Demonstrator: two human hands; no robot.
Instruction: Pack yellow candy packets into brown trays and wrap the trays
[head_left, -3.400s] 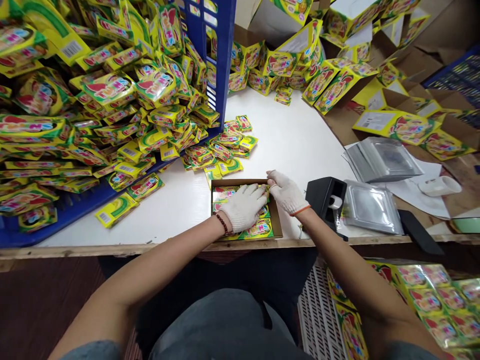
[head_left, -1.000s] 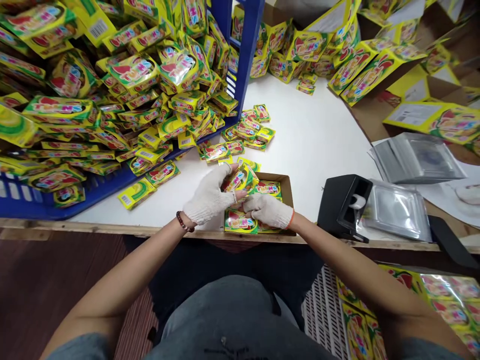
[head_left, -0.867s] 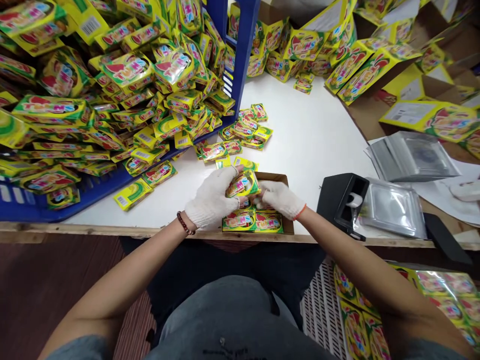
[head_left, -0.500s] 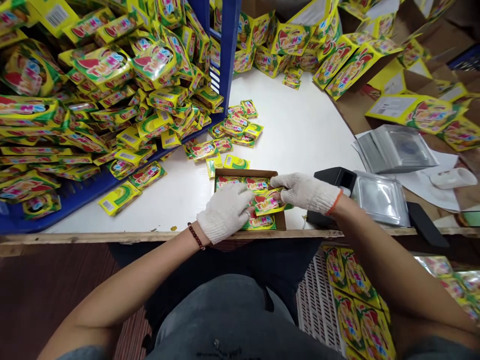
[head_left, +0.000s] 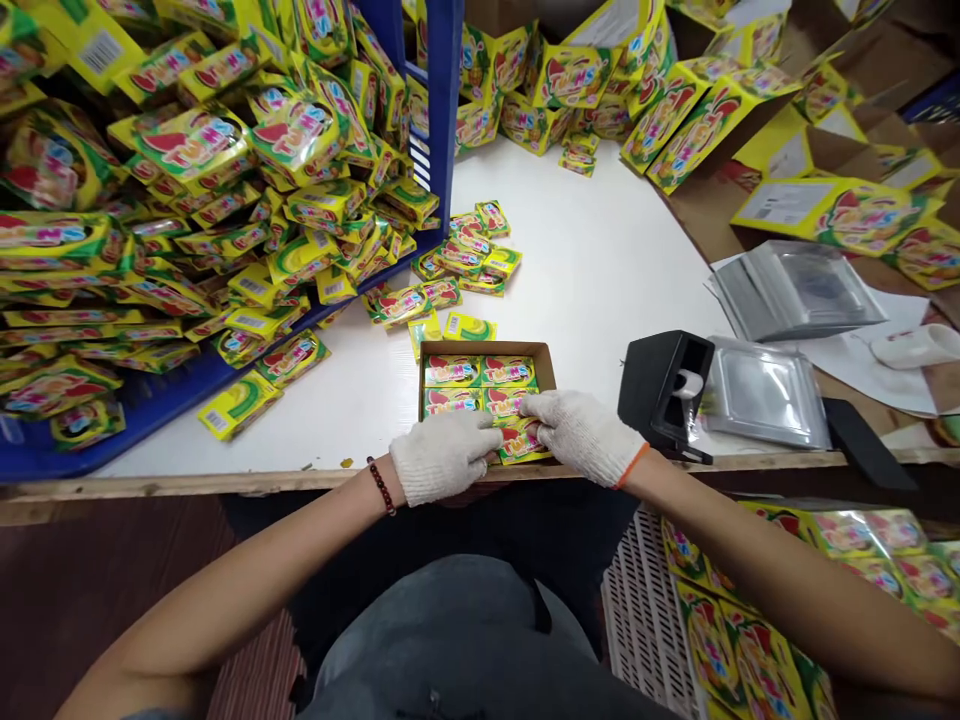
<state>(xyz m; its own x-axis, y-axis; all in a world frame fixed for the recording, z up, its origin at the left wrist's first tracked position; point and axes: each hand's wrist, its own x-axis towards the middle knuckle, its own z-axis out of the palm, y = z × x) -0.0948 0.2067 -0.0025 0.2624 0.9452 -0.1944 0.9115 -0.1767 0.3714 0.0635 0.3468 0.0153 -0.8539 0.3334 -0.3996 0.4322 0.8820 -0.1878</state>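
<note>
A packing workshop, by the look of it.
A blue crate [head_left: 444,110] heaped with small printed boxes [head_left: 199,145] stood on a white, wood-edged table [head_left: 585,260] — alongside open cartons [head_left: 694,140], stacked clear plastic [head_left: 799,290] and a black tape dispenser [head_left: 649,385]. More printed packs [head_left: 765,655] and a white slatted crate [head_left: 645,610] sat below — and the person [head_left: 450,630] working there wore knitted gloves [head_left: 442,458].

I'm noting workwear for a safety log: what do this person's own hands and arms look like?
The left hand and right hand wear white knitted gloves. The right cuff has orange edging; none shows on the left. A dark, reddish-brown beaded bracelet circles the left wrist. The forearms are bare, with no cables visible.
</note>
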